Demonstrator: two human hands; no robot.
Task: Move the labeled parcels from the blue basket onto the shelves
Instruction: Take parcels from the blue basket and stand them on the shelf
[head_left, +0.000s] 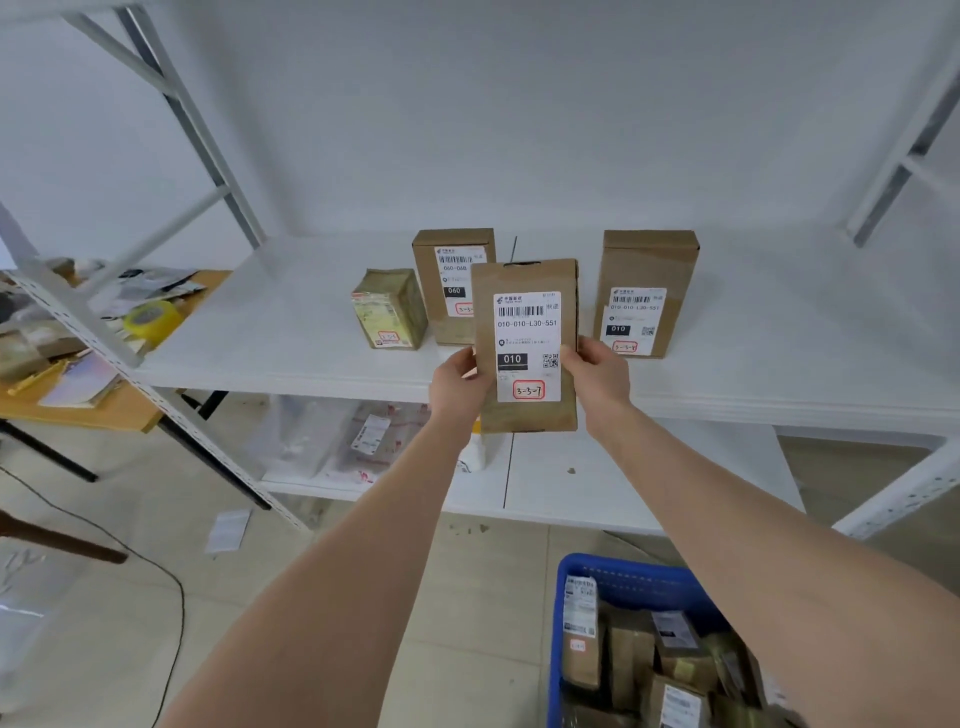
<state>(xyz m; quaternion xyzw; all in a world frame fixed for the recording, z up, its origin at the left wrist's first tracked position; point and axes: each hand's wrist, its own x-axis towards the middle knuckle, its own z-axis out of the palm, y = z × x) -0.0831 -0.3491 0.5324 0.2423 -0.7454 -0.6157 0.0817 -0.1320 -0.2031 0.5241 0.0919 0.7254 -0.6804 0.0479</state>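
Observation:
I hold a flat brown cardboard parcel upright in front of the white shelf, its white label marked 3-3-7 facing me. My left hand grips its left edge and my right hand grips its right edge. Three parcels stand on the shelf behind it: a small taped box, a tall brown box partly hidden by the held parcel, and another tall brown box to the right. The blue basket sits on the floor at lower right with several labeled parcels inside.
A lower shelf carries plastic mailer bags. To the left a wooden table has a yellow tape roll and papers. Slanted shelf posts stand at left and right. A black cable runs across the floor.

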